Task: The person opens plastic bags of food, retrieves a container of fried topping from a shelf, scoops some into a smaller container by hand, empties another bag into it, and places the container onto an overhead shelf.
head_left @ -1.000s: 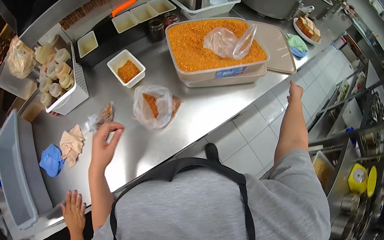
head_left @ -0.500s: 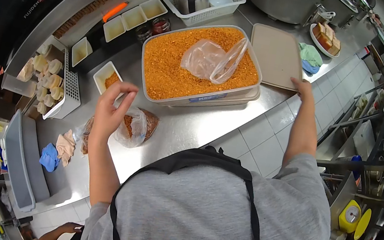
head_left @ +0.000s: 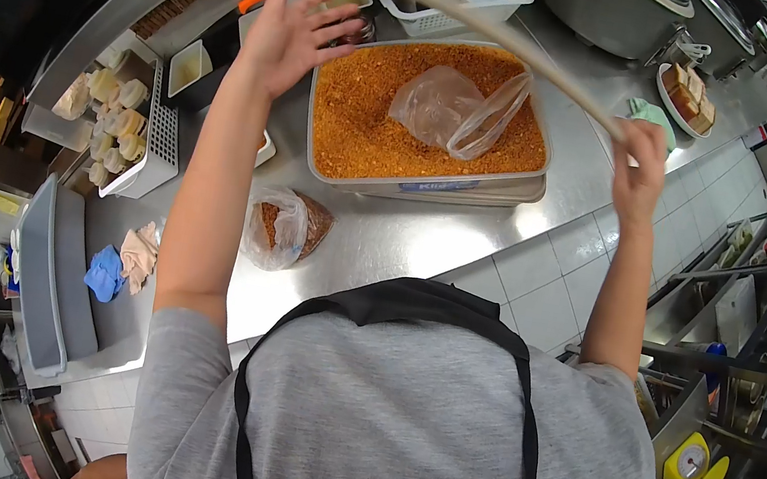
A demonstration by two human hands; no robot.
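Note:
My right hand point(head_left: 640, 166) grips one end of a flat beige lid point(head_left: 508, 42), which is raised and seen nearly edge-on. Below and beside it stands a large rectangular plastic tub point(head_left: 333, 178) full of orange-brown crumbs point(head_left: 358, 103). A crumpled clear plastic bag point(head_left: 440, 112) lies on the crumbs. My left hand point(head_left: 296, 37) hovers at the tub's left far corner, empty, fingers spread. Nearer to me, a clear bag of brown crumbs point(head_left: 289, 229) rests on the counter. My left forearm mostly hides a small white container point(head_left: 265, 151).
A white basket point(head_left: 499, 5) stands behind the tub, near large grey cookers point(head_left: 610, 9). At the right are a dish of bread point(head_left: 688, 98) and a green cloth point(head_left: 654, 117). Left are a basket of small bottles point(head_left: 140, 148), cloths point(head_left: 106, 274) and a grey bin point(head_left: 43, 274).
My right hand has lifted the lid off the counter and tilted it up towards the tub. My left hand has moved up and forward, its fingers spreading.

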